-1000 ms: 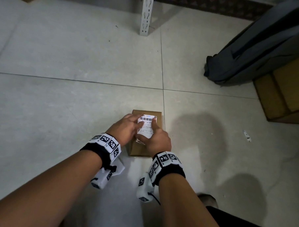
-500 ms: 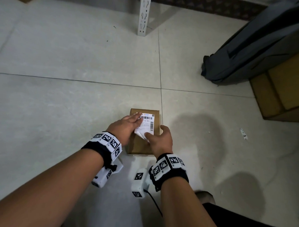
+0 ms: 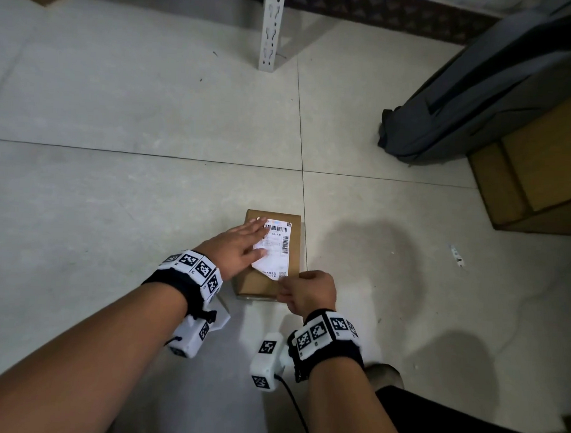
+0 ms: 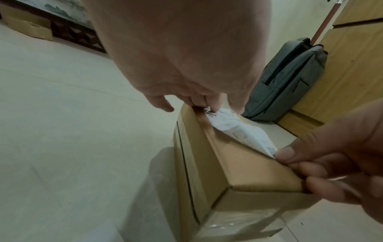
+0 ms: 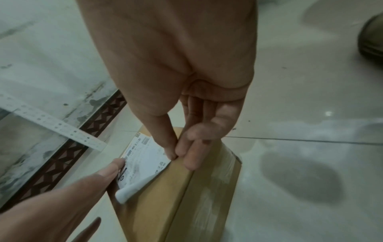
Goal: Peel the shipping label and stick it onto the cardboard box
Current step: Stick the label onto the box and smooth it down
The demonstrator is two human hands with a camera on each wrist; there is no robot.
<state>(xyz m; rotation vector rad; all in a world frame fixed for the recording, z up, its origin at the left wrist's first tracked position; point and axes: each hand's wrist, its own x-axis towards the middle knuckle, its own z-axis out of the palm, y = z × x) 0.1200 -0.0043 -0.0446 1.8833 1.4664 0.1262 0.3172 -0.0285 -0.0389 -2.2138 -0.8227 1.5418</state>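
A small brown cardboard box (image 3: 294, 249) lies on the tiled floor. A white shipping label (image 3: 278, 245) with barcodes lies on its top. My left hand (image 3: 255, 239) rests flat on the label's left side with straight fingers. My right hand (image 3: 283, 281) pinches the label's near right corner between thumb and forefinger. In the right wrist view the pinch (image 5: 173, 156) sits on the label (image 5: 143, 163), whose near left corner curls up off the box (image 5: 165, 204). In the left wrist view my left fingers (image 4: 213, 104) press the label's (image 4: 238, 131) far end.
A grey backpack (image 3: 479, 103) leans on brown boxes (image 3: 541, 168) at the right. A white perforated shelf post (image 3: 271, 26) stands on the floor beyond the box. A small paper scrap (image 3: 456, 255) lies to the right. My shoe (image 3: 385, 377) is near my right wrist.
My right hand slid back from the label's far part to its near right corner and pinched it. My left hand flattened and reached farther along the label's left side.
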